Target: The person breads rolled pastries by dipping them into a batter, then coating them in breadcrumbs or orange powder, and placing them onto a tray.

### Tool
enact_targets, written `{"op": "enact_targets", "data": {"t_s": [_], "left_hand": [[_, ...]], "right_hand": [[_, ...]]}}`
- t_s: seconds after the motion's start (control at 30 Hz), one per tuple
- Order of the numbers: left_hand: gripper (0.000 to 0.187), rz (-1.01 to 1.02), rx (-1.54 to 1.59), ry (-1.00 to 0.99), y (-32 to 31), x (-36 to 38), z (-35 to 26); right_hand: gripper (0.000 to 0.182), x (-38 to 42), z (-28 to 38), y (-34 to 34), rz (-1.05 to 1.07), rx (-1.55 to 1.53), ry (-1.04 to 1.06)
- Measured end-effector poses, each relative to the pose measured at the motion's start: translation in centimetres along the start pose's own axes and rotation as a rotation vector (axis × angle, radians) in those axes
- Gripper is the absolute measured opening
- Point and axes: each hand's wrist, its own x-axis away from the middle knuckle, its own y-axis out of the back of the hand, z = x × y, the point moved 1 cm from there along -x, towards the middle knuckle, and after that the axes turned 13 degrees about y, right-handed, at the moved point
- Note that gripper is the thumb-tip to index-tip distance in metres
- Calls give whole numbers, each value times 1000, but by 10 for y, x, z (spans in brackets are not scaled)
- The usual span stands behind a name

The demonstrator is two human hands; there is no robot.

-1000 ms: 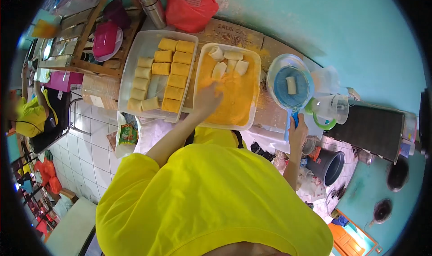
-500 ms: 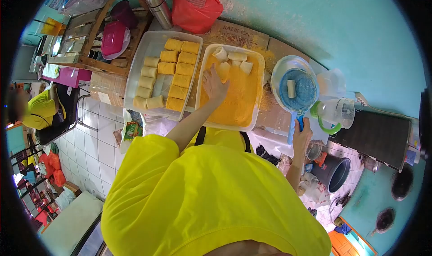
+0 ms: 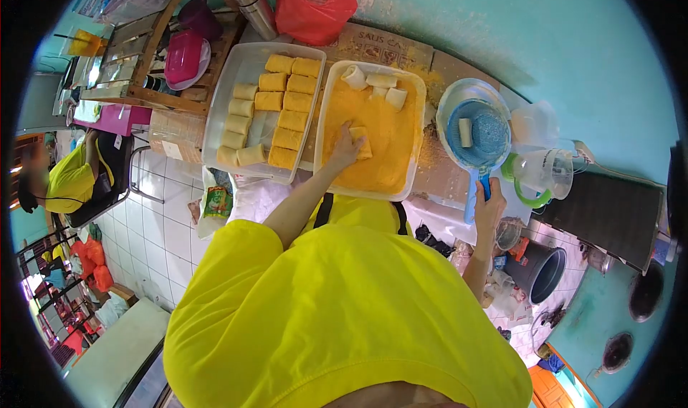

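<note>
Left hand (image 3: 347, 150): mine, in the crumb tray (image 3: 387, 184), fingers curled against one crumb-coated roll (image 3: 363, 144); whether they grip it, I cannot tell. The roll lies on the orange crumbs, near the middle of the tray.

Right hand (image 3: 489, 206): mine, closed round the blue handle of the strainer (image 3: 479, 161), at the near edge of the worktop (image 3: 434, 186). In the strainer, one pale roll (image 3: 466, 132). Under it, a whitish bowl (image 3: 469, 88).

Crumb tray, remainder: four pale rolls (image 3: 395, 98), grouped at its far edge, two of them touching.

Left of the tray, one large clear box (image 3: 213, 125), its right side just beside the tray. Contents: nine orange coated rolls (image 3: 293, 119) along the right and far middle; six paler yellow rolls (image 3: 237, 124) toward the left and near edge.

Right of the strainer: one clear jug (image 3: 555, 173) with a green handle; a clear tub (image 3: 537, 125) just beyond.

Far edge of the worktop, by the wall: one red bag (image 3: 315, 14), one metal flask (image 3: 256, 8) to its left. Cardboard (image 3: 383, 46) under the tray, dusted with crumbs.

Floor, right: one dark bucket (image 3: 546, 273). Far left: a seated person (image 3: 75, 179) in a yellow top.
</note>
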Motion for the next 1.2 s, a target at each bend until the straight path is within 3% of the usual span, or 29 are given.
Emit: {"op": "enact_targets", "data": {"t_s": [0.07,0.17,0.27,0.37,0.47,0.57,0.67,0.77,0.87,0.97,1.07,1.17,1.2], "left_hand": [[68,-5,-124,-52,1,-7,11],[57,-262,-708,24,12,16,-25],[49,-419,-657,-245,22,-18,-45],[42,-242,-553,-378,34,-51,-66],[38,53,-608,-225,35,-62,-56],[38,524,-539,-40,52,-45,-49],[36,88,-172,-323,45,-28,-21],[31,-549,-229,-565,16,-57,-7],[31,-102,-408,-176,24,-63,-25],[35,320,-421,91,52,-34,-54],[48,69,-72,-155,54,1,-30],[61,-252,-264,-139,33,20,-10],[64,-192,-263,-66,32,22,-14]], "right_hand": [[17,-2,3,1,-8,5,26],[19,-1,-1,1,-24,13,64],[19,0,-1,1,-10,-5,32],[19,-1,-1,0,-19,-6,41],[19,-1,2,2,-35,10,84],[18,1,-1,1,-48,-24,60],[17,2,-5,1,-42,-35,28],[17,0,-4,1,-13,-47,-24],[17,-1,-3,2,-16,-10,58],[18,0,-3,3,-19,-16,62],[18,2,-8,3,-43,-47,45],[18,2,-7,3,-19,-66,-25],[18,1,-9,2,-23,-58,-5]]}}
